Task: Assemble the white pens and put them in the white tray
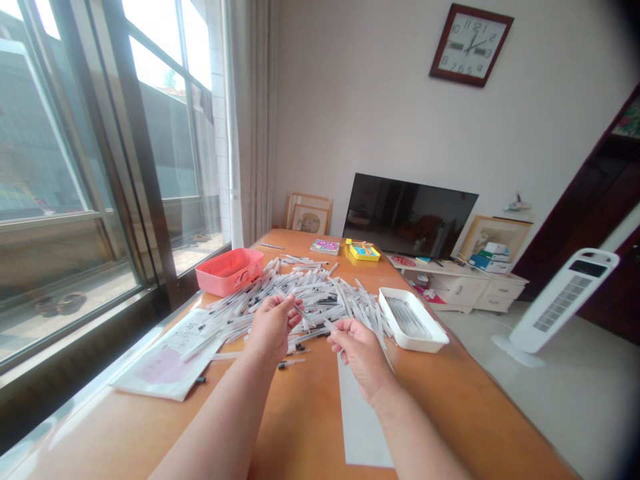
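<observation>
A wide heap of pale, see-through pen barrels and pen parts, some with black ends, covers the middle of the table. My left hand is closed over the near side of the heap. From its thumb and fingers a thin pen points towards the right. Facing it, my right hand pinches a small pale piece, whose kind I cannot make out. The two hands are a little apart. Below the right hand lies a white sheet of paper.
A pink basket stands left of the heap. On the right, a white tray holds slim pen parts. A printed plastic bag lies at the left edge. Further back are a yellow box and a colourful booklet on the wooden table.
</observation>
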Action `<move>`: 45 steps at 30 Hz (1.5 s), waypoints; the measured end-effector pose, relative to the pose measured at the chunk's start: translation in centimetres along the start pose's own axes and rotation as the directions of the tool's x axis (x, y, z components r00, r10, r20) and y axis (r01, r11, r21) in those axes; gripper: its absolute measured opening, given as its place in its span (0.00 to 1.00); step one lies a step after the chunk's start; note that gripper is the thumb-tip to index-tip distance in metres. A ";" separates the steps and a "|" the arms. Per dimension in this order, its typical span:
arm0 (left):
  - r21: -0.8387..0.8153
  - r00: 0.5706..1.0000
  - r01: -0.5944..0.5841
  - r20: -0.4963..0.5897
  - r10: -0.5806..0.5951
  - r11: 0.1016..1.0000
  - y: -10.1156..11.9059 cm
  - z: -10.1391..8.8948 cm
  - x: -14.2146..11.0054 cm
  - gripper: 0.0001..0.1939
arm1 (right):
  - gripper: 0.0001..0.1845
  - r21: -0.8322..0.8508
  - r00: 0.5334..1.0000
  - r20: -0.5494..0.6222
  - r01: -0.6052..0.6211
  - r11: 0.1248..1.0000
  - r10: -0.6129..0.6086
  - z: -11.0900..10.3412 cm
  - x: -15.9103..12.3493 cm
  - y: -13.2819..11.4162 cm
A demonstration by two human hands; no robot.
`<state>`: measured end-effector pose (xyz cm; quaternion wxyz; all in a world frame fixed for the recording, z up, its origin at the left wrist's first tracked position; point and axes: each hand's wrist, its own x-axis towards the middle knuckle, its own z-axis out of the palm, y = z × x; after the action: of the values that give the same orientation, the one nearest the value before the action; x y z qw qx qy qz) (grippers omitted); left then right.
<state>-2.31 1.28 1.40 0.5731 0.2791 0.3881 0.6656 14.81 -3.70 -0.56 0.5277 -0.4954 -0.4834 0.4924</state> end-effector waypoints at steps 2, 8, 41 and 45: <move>-0.028 1.000 -0.013 0.009 0.014 1.000 0.0 0.0 0.0 0.12 | 0.13 0.050 0.999 0.023 -0.043 0.998 0.042 0.6 -0.5 -0.5; -0.055 0.999 -0.027 0.021 0.029 0.998 -0.3 0.2 -0.2 0.12 | 0.15 0.144 0.996 0.057 -0.073 0.987 0.065 1.0 -0.9 -0.8; 0.082 0.994 0.020 0.107 -0.029 0.996 -2.1 1.8 -2.2 0.19 | 0.17 0.341 0.996 -0.052 -0.055 0.938 0.077 0.2 -0.1 -0.3; 0.060 0.991 0.026 0.130 -0.034 0.998 -2.1 1.9 -2.2 0.18 | 0.17 0.358 0.997 -0.033 -0.050 0.932 0.066 0.0 -0.2 -0.6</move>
<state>0.78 -0.39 0.85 0.5990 0.3329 0.3731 0.6254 14.81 -3.91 -0.01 0.6047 -0.4164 -0.3594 0.5760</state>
